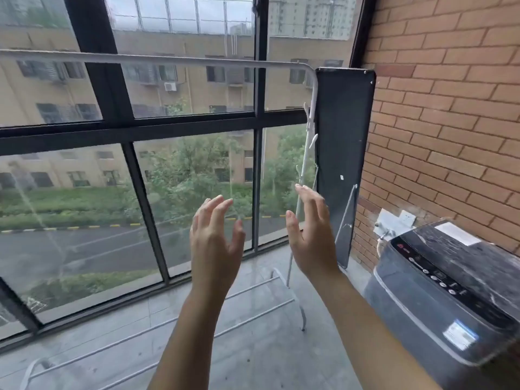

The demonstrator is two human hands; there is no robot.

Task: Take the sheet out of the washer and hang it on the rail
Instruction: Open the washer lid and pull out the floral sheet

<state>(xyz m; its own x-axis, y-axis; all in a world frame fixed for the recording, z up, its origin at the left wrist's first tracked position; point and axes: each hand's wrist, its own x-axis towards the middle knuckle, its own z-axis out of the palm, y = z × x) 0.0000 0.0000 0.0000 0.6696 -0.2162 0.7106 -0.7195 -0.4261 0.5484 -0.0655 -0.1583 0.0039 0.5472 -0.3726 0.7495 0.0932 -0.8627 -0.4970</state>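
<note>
A white clothes rail (157, 59) runs across the upper part of the view in front of the window, bending down into an upright post at the right. Nothing hangs on it. The grey top-loading washer (455, 299) stands at the lower right with its dark lid down and its control panel facing me. No sheet is visible. My left hand (214, 235) and my right hand (311, 232) are raised side by side in the middle, palms facing each other, fingers spread, holding nothing. Both hands are well below the rail and left of the washer.
A tall dark panel (344, 153) leans upright between the rail's post and the brick wall (450, 108). The rack's white base bars (253, 294) lie on the grey tiled floor. Large black-framed windows (194, 125) fill the left and centre.
</note>
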